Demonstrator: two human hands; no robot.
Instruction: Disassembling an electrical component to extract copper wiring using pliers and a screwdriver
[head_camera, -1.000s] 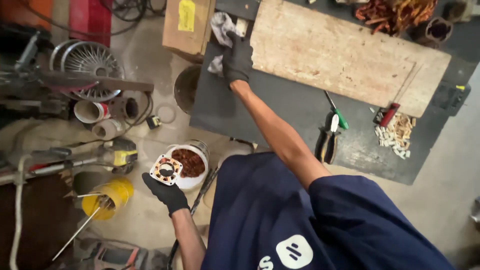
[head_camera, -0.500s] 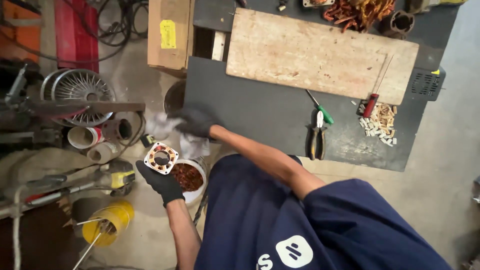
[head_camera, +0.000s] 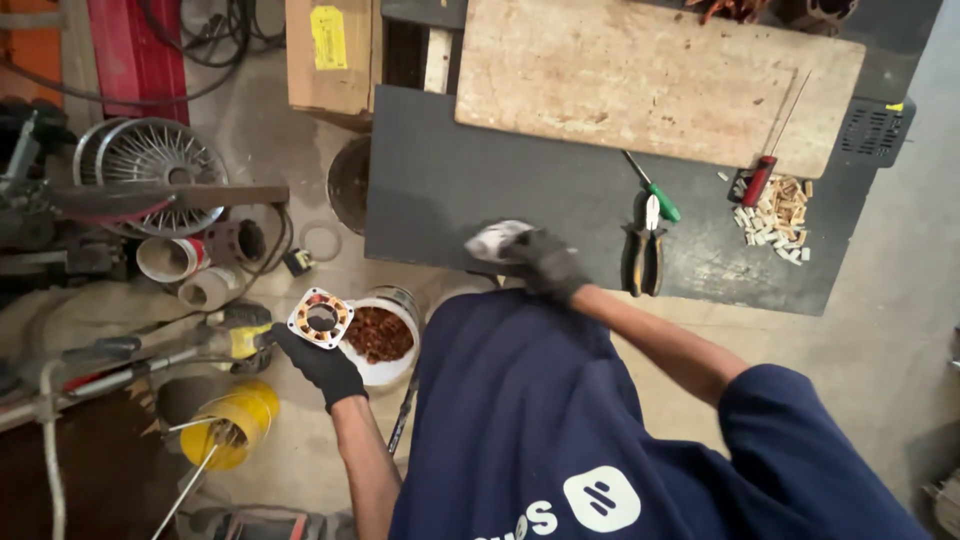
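My left hand (head_camera: 318, 362), in a black glove, grips a square motor stator (head_camera: 320, 318) with copper windings, held beside a white bucket (head_camera: 384, 336) of copper scraps on the floor. My right hand (head_camera: 545, 262), also in a black glove, holds a crumpled white rag (head_camera: 497, 240) at the near edge of the dark table (head_camera: 480, 170). Pliers with yellow-and-black handles (head_camera: 645, 250) lie on the table just right of that hand.
A wooden board (head_camera: 650, 75) covers the far table. A green screwdriver (head_camera: 652, 190), a red screwdriver (head_camera: 760, 180) and small wood pieces (head_camera: 775, 215) lie on the right. A fan guard (head_camera: 160, 160), cardboard box (head_camera: 330, 55), yellow spool (head_camera: 228, 425) and tools crowd the floor on the left.
My right hand pulled the rag back from the table's far left corner to its near edge. My left hand stays beside the bucket with the stator.
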